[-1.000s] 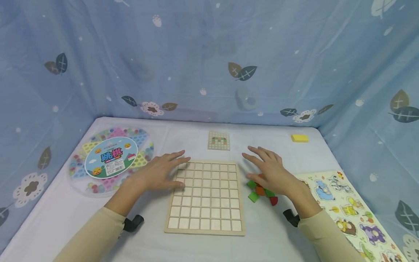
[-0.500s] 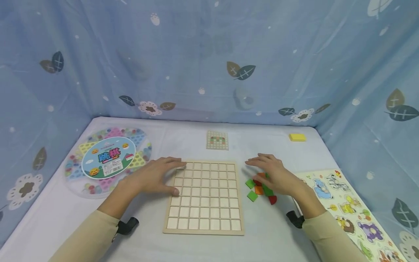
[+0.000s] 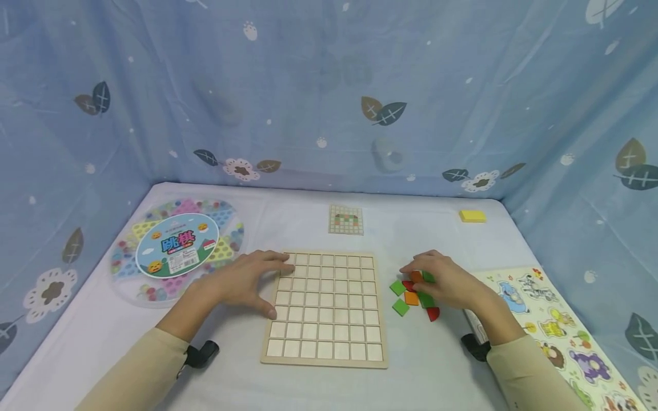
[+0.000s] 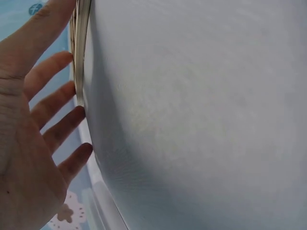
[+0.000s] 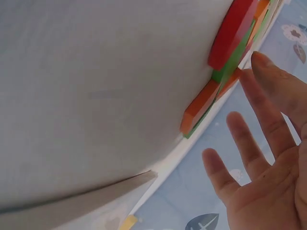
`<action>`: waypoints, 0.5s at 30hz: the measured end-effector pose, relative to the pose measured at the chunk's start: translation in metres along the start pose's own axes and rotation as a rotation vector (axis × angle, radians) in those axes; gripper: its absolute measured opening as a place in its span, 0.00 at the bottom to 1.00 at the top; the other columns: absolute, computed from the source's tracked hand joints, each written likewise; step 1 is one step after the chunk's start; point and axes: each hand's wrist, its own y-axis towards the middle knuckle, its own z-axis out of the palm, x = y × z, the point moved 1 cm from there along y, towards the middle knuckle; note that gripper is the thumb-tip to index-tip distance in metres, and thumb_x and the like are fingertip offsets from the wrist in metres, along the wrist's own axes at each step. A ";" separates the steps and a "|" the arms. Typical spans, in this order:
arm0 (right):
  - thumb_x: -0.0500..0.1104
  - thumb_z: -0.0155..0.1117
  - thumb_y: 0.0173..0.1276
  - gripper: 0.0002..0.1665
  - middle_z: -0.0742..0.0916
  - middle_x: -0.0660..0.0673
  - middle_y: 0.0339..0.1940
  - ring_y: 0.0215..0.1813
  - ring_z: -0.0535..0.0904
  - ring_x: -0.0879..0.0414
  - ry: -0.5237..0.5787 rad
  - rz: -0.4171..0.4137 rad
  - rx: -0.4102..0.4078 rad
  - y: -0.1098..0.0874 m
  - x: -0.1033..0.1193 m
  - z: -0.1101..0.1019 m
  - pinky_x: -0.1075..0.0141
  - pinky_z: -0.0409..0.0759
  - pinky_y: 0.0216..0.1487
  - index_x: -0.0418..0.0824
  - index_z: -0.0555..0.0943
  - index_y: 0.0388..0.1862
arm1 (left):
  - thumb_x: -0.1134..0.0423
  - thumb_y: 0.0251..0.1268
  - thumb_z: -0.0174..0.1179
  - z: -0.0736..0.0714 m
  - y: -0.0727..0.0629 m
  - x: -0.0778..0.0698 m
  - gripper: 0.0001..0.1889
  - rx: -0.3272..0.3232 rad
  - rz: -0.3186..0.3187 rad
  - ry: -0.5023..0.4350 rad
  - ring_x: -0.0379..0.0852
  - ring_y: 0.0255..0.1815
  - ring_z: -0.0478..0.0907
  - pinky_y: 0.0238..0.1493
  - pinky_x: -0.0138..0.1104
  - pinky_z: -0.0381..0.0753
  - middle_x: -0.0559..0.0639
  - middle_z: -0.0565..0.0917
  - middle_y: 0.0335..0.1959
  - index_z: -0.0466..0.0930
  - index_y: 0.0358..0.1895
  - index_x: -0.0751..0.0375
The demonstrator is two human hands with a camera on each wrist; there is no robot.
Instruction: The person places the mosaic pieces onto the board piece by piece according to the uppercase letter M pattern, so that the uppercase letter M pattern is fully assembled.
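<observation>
A square wooden grid board (image 3: pixel 324 362) lies flat on the white table. My left hand (image 3: pixel 241 279) is at its left side, fingers reaching over the upper left corner and thumb by the left edge. To the board's right is a small pile of coloured pieces: green squares (image 3: pixel 401 307), an orange square (image 3: pixel 411 298) and a rounded red piece (image 3: pixel 433 313). Over this pile hovers my right hand (image 3: pixel 447 279), partly covering it. In the right wrist view its thumb and index finger are apart, fingertips close to an orange piece (image 5: pixel 199 108).
Beyond the board lies a small pattern card (image 3: pixel 346 220). A round marble game set (image 3: pixel 177 245) is at the left. To the right, an animal puzzle board (image 3: pixel 568 334) lies beside my right forearm, and a yellow block (image 3: pixel 472 216) sits near the back right corner.
My right hand has come down over the coloured pieces, its fingers drawing closer together. My left hand has lowered at the board's left side, its thumb shifting toward me.
</observation>
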 end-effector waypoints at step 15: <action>0.36 0.76 0.63 0.20 0.88 0.53 0.53 0.58 0.78 0.49 0.080 0.068 0.053 -0.003 -0.003 -0.001 0.50 0.83 0.57 0.46 0.88 0.54 | 0.28 0.43 0.72 0.002 0.005 0.007 0.53 0.009 0.052 0.004 0.62 0.79 0.59 0.72 0.69 0.60 0.51 0.62 0.81 0.68 0.77 0.42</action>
